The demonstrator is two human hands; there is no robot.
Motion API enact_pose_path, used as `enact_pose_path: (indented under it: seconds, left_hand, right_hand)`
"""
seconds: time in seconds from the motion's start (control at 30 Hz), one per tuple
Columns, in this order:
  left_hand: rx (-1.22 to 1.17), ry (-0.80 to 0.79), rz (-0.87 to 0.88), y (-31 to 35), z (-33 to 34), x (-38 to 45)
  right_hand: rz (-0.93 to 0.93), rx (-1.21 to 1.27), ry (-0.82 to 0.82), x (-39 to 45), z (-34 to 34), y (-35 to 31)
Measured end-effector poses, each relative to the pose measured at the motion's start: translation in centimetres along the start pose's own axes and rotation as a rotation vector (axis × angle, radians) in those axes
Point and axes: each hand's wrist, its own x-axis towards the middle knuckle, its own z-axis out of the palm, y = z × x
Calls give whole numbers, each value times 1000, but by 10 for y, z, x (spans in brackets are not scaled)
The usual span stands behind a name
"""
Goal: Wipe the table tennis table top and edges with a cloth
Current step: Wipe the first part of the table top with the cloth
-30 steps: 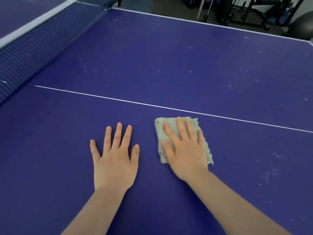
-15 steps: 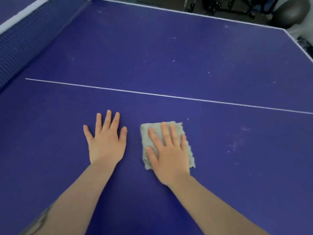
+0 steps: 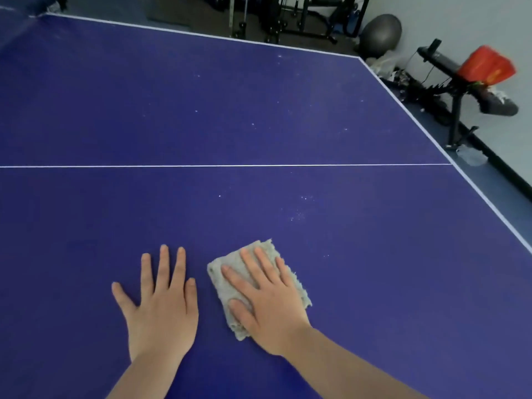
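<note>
The blue table tennis table top fills the view, crossed by a white centre line. A folded grey cloth lies flat on it near me. My right hand presses on the cloth with straight, spread fingers and covers most of it. To the cloth's left, my left hand rests flat on the bare table, fingers straight. White dust specks dot the surface beyond the cloth to the right.
The table's white-lined right edge runs diagonally at the right, the far edge along the top. Beyond them stand a black bench with a red bag, a grey exercise ball and dark gym frames.
My view has swung right: the net has left the frame and the right table edge and bench have come in. Both hands and the cloth have shifted right along the table.
</note>
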Motion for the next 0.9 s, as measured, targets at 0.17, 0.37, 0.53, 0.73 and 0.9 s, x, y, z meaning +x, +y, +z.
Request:
enact_pose_path:
  seconds: [0.17, 0.37, 0.53, 0.73, 0.9]
  left_hand:
    - [28, -14, -29, 47, 4, 15]
    - [44, -2, -48, 56, 6, 22]
    - [14, 30, -85, 65, 5, 37]
    - [4, 39, -103, 64, 5, 34]
    - [-9, 62, -110, 65, 5, 34]
  right_hand:
    - [183, 19, -29, 29, -21, 81]
    - [228, -9, 95, -15, -6, 91]
    - [-108, 42, -45, 41, -22, 102]
    - [352, -3, 19, 38, -19, 148]
    - [-50, 48, 50, 44, -13, 93]
